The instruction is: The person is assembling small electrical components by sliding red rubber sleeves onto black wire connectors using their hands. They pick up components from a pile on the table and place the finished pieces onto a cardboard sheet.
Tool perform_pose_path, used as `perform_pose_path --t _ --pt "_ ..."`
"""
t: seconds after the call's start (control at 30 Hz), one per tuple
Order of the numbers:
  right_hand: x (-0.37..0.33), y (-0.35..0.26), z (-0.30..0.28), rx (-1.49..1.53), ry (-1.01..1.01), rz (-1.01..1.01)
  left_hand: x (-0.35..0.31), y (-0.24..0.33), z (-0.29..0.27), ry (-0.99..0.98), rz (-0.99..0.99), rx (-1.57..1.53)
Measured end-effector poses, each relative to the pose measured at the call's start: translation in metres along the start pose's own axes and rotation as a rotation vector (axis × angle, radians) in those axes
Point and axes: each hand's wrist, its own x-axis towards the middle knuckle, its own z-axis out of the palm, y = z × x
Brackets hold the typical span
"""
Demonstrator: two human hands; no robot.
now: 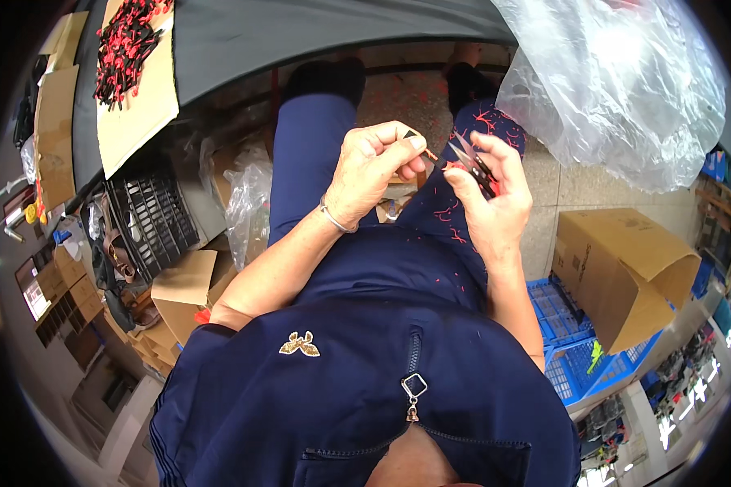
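Above my lap, my left hand point(374, 166) pinches a small black strip point(435, 158) with gold marks between thumb and fingertips. The strip has a red end toward the right. My right hand point(495, 199) is closed around a small pair of scissors point(468, 151), whose blades point up and left beside the strip. Red material shows at the right thumb; whether the blades touch it I cannot tell. Red thread scraps point(455, 219) are scattered over my dark blue trousers, mostly on the right leg.
A pile of small black and red pieces point(128, 49) lies on cardboard point(138, 134) at the far left of the black-covered table point(300, 24). Clear plastic sheeting point(617, 89) hangs far right. An open carton point(617, 268) stands on a blue crate point(568, 369); another carton point(183, 288) is left.
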Motion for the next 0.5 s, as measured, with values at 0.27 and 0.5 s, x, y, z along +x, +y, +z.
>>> perform_pose_path --t 0.27,0.5 --pt "0.001 0.000 -0.015 -0.668 0.030 -0.628 0.000 0.001 0.005 0.026 0.049 0.060" --pt "0.003 0.006 -0.012 -0.681 0.063 -0.650 0.001 0.002 0.006 0.019 0.041 0.063"
